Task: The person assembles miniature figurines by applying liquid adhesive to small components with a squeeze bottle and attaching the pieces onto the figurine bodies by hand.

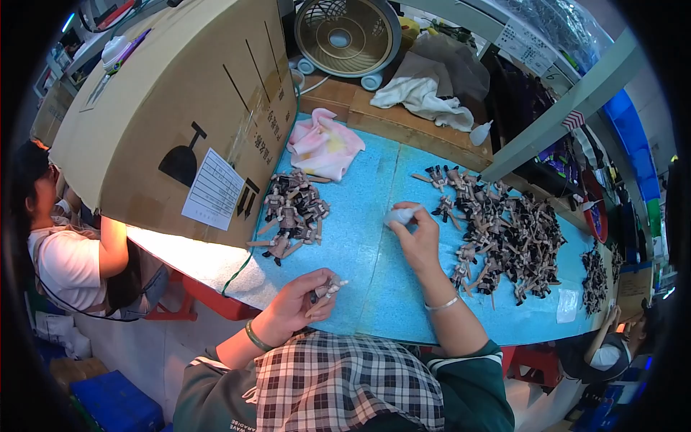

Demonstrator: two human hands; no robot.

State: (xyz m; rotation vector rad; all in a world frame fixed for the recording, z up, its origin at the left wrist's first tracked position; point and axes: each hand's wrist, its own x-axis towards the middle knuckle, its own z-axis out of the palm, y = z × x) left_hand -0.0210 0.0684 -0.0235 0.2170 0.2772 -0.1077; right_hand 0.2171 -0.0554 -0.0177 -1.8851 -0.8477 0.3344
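My left hand (294,302) is closed around a small toy figure (332,289), whose pale end sticks out past the fingertips. To the right and a little farther off, my right hand (420,245) grips a small white squeeze bottle (400,215), held sideways over the blue table mat (360,252). The bottle and the figure are well apart. A small heap of similar figures (289,216) in grey-brown and black lies beyond my left hand. A much larger heap of them (511,237) spreads to the right of my right hand.
A big cardboard box (209,108) walls off the left side. Behind the mat are a pink cloth (325,147), a fan (345,39), white rags (425,99) and another white squeeze bottle (480,133). A metal post (568,108) rises at right. Other people sit on both sides.
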